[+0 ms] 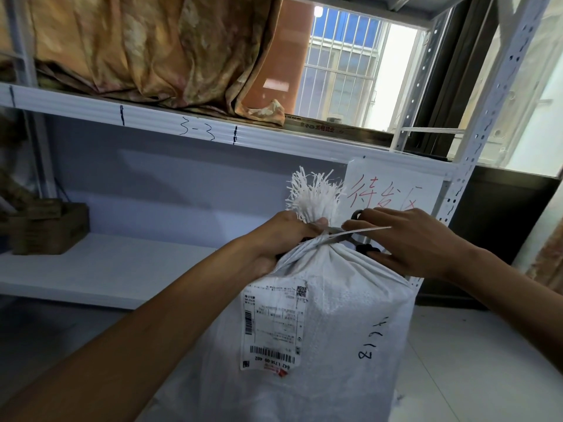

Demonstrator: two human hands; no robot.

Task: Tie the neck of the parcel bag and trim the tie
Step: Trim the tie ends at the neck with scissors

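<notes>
The tie (308, 242) is cinched round the neck of the bag (335, 315), which my left hand (281, 240) grips, while my right hand (417, 242) holds scissors (333, 231) at the tail, which I judge not yet trimmed.

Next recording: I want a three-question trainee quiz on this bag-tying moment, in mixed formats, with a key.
1. True or false: the left hand grips the gathered neck of the white woven plastic parcel bag.
2. What does the right hand hold at the neck? A) a tape roll B) black-handled metal scissors C) a marker pen
3. Fill in: the handwritten mark on the white metal shelf edge behind the bag reads ____.

Key: 1 true; 2 B; 3 "3-3".
</notes>
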